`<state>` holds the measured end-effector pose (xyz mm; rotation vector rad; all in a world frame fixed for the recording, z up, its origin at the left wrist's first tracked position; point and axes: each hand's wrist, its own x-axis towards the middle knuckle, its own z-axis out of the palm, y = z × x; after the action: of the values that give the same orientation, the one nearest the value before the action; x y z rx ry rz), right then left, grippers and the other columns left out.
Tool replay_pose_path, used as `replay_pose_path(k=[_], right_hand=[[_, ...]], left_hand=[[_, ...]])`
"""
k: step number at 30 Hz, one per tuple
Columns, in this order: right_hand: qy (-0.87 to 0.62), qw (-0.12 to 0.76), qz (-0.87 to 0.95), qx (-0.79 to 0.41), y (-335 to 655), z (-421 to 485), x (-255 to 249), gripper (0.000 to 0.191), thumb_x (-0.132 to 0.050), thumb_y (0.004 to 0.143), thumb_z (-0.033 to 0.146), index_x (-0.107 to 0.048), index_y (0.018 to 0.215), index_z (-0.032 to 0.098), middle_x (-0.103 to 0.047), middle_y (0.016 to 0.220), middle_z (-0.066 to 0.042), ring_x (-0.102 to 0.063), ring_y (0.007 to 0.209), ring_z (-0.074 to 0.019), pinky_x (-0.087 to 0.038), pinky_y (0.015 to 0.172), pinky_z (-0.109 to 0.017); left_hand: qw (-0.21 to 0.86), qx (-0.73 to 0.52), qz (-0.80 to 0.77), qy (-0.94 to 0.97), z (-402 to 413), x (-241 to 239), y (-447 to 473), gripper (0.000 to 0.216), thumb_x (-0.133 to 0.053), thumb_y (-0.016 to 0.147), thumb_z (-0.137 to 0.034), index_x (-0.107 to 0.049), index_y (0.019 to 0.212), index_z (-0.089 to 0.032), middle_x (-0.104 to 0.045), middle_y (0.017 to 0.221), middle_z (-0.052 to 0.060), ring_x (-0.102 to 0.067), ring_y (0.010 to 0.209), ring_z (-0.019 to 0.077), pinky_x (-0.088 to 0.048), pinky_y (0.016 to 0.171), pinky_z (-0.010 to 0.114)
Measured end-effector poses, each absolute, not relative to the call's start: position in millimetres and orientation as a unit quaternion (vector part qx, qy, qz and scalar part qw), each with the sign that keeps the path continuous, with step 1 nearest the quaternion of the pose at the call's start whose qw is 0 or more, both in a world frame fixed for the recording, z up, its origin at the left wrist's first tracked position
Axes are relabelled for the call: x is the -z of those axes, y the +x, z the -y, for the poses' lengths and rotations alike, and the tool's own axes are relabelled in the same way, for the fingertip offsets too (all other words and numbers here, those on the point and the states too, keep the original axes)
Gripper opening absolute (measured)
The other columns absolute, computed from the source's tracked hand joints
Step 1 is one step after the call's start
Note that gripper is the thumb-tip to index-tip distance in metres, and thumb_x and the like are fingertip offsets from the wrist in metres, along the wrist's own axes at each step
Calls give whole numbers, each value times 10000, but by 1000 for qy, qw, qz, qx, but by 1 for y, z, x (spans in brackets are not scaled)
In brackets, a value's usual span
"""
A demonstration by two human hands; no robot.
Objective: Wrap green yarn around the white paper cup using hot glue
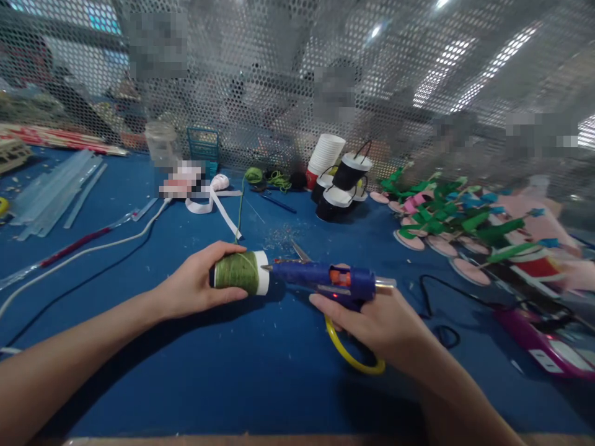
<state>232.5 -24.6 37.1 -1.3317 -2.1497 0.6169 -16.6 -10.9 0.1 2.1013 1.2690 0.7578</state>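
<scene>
My left hand (198, 282) is closed round a paper cup (263, 272) lying on its side, most of its wall wound with green yarn (236, 274). A bare white band shows at the cup's right end. From the winding, a strand runs back toward a green yarn ball (253, 175). In my right hand (360, 316) is a blue hot glue gun (302, 274) with a clear glue stick (385, 283) out of its rear and a small red light on. Its nozzle meets or nearly touches the white band. Scissors (301, 251) lie partly hidden behind the gun.
Behind stand stacked white cups (325, 155) and black-wrapped cups with handles (351, 172). Green paper crafts (437, 217) crowd the right, near a purple power strip (534, 347). Loose glue sticks (56, 192), a white cord (116, 238) and white ribbon (225, 217) lie leftward. A perforated metal screen (260, 93) bounds the back.
</scene>
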Motion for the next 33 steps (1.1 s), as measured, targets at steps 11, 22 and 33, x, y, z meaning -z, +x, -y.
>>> replay_pose_path(k=[11, 22, 33], right_hand=[[-489, 239, 815, -200, 235, 23, -32, 195, -560, 733, 348, -551, 588, 217, -609, 562, 7, -546, 493, -154, -455, 509, -260], [-490, 230, 817, -199, 238, 24, -29, 181, -548, 753, 377, -568, 700, 205, -628, 633, -2, -575, 556, -170, -456, 536, -276], [-486, 232, 822, -186, 238, 25, -31, 189, -536, 751, 368, -550, 648, 210, -629, 618, -5, -572, 538, -168, -452, 522, -270]], left_hand=[[281, -274, -473, 789, 11, 1, -17, 487, -619, 713, -397, -471, 1121, -179, -564, 1063, 66, -561, 923, 215, -459, 798, 332], [261, -277, -464, 800, 9, 2, -18, 481, -624, 721, -387, -459, 1127, -190, -548, 1094, 68, -545, 974, 218, -447, 841, 344], [214, -281, -442, 825, 10, 3, -19, 476, -622, 740, -343, -434, 1150, -191, -526, 1130, 79, -523, 1030, 221, -429, 886, 355]])
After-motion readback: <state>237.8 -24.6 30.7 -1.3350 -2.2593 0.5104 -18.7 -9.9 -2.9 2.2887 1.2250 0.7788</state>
